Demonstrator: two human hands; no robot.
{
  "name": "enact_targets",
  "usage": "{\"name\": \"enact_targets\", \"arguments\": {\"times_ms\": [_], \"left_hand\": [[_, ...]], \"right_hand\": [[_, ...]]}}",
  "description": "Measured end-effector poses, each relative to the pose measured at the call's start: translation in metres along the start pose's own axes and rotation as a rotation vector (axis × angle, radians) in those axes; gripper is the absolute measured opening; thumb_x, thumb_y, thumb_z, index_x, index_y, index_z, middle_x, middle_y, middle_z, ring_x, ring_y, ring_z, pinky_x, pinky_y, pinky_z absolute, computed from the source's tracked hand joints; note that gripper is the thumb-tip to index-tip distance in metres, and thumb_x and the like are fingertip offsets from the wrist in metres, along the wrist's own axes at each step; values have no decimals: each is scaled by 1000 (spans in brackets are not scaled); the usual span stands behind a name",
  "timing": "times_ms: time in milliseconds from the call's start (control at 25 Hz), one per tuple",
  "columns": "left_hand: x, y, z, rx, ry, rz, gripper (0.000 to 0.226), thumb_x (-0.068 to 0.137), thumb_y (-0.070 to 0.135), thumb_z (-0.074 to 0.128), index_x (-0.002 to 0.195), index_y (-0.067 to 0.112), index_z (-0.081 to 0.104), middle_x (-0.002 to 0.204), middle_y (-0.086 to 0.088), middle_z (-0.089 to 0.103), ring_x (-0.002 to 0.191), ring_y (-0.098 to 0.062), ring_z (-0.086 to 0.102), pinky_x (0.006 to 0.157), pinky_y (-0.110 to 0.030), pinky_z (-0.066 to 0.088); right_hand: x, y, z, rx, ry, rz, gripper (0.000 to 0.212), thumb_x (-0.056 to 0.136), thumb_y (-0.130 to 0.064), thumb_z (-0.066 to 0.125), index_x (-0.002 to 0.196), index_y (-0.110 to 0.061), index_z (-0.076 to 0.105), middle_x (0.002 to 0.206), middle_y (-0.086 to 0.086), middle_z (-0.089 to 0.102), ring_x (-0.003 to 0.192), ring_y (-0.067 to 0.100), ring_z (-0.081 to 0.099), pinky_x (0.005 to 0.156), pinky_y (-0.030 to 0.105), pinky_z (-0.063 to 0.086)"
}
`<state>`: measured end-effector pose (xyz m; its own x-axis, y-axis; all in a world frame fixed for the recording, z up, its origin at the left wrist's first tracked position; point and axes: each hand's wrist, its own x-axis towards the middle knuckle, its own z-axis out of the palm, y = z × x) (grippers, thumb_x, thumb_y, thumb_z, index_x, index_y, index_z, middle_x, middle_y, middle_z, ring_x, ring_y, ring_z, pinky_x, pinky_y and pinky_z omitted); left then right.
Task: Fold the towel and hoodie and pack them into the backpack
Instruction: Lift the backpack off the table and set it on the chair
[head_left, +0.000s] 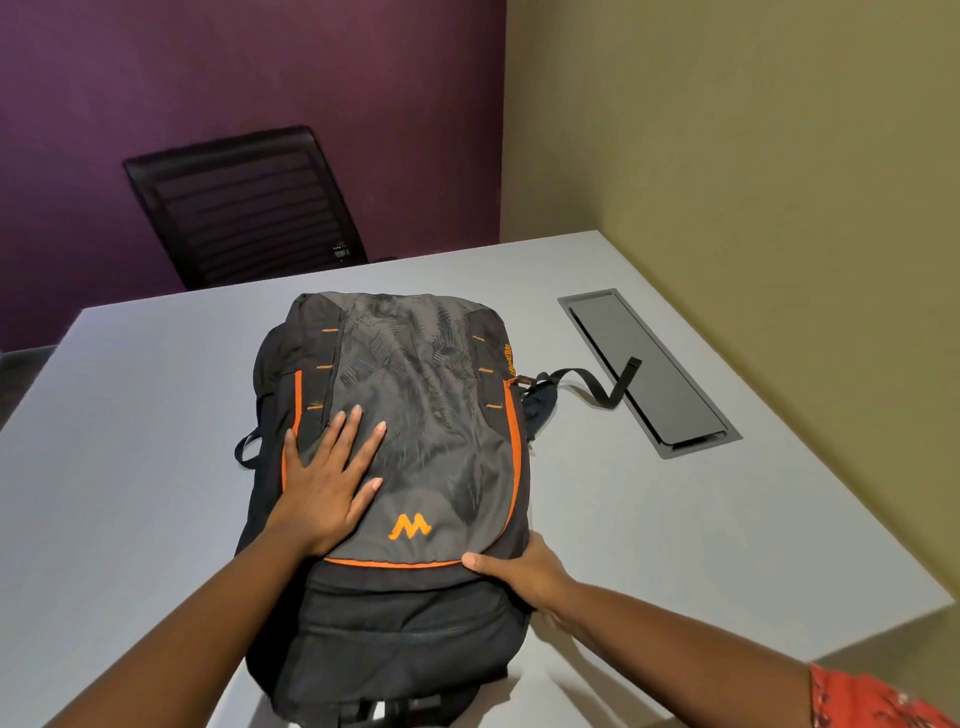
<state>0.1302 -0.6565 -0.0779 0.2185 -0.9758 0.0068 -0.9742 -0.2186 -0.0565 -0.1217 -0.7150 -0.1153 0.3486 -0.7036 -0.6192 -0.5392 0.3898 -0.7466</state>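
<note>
- The bulging grey-and-black fabric backpack with orange trim (415, 415) lies flat at the centre of the frame on the pale grey table (130, 415).
- The left hand (327, 483) presses it, fingers spread flat.
- The right hand (519, 571) clasps its lower-right edge, thumb on top.
- Towel and hoodie are unseen, probably inside.
- Advice: press evenly and keep the edge steadied while settling the load.

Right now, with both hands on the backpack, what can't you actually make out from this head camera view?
- Towel and hoodie: neither shows; the backpack looks closed, so its contents are hidden.
- Right hand: fingers wrap round the bag's side, out of sight.
- Backpack's near end: cut off by the bottom edge.
- Chair: its lower part is hidden behind the table.
- Left hand lies flat, covering the fabric beneath.
</note>
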Motion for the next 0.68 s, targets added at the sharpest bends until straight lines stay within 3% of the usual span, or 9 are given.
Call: {"name": "enact_targets", "arguments": {"times_ms": [80, 200, 400, 520, 600, 680], "left_hand": [[-1, 1, 1, -9, -1, -4, 61, 94, 55, -1, 148, 29, 10, 155, -9, 20, 140, -19, 13, 104, -66, 11], [-1, 3, 1, -32, -39, -13, 63, 92, 58, -5, 147, 29, 6, 156, -7, 14, 142, -20, 12, 105, -66, 8], [0, 21, -9, -100, -62, -39, 97, 63, 74, -32, 143, 24, -13, 150, 2, -23, 140, -13, -17, 109, -61, -7], [5, 50, -20, -139, -112, -97, 103, 50, 75, -40, 137, 21, -27, 143, 1, -35, 135, -13, -27, 108, -62, -9], [11, 71, -26, -167, -155, -148, 101, 47, 76, -41, 132, 22, -35, 141, 0, -40, 133, -14, -32, 108, -63, -9], [20, 94, -34, -240, -204, -217, 90, 61, 77, -25, 131, 22, -36, 146, -3, -39, 137, -18, -31, 107, -63, -10]], "right_hand": [[-7, -8, -5, -119, -19, 12, 110, 34, -60, 87, 128, -14, 53, 129, 4, 60, 116, 22, 57, 99, 31, 46], [-4, -11, -12, -222, 33, 40, 69, 67, -34, 83, 123, -5, 54, 128, 10, 59, 117, 26, 56, 95, 28, 46], [5, -21, -38, -199, 60, 83, 61, 63, -25, 85, 115, -4, 61, 118, 12, 65, 107, 27, 61, 86, 27, 49], [10, -36, -74, -161, 114, 62, 50, 60, -13, 84, 106, -2, 67, 110, 15, 68, 100, 28, 64, 87, 32, 52], [10, -54, -101, -189, 136, 29, 42, 63, -7, 81, 102, 0, 67, 109, 17, 68, 100, 31, 64, 90, 36, 52], [8, -77, -128, -279, 161, -15, 32, 67, -5, 78, 96, -1, 66, 109, 18, 67, 100, 32, 63, 89, 36, 52]]}}
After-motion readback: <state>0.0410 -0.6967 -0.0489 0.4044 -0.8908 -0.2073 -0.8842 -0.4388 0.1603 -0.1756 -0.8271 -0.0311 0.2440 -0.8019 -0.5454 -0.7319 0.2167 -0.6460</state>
